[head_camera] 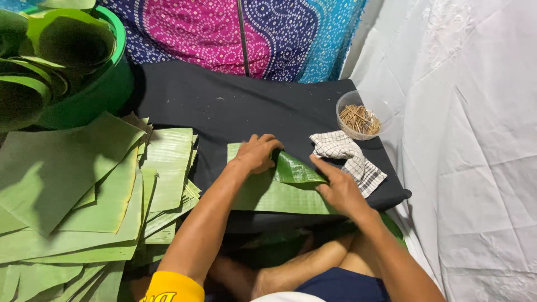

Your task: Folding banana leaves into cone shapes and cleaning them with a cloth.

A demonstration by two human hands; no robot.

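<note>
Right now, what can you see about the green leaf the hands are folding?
The leaf piece is flat, glossy green, with fine ribs, like a cut banana leaf. It lies on the black cloth. One corner is folded up into a shiny flap. The left hand holds the fold's top; the right hand presses its edge.
</note>
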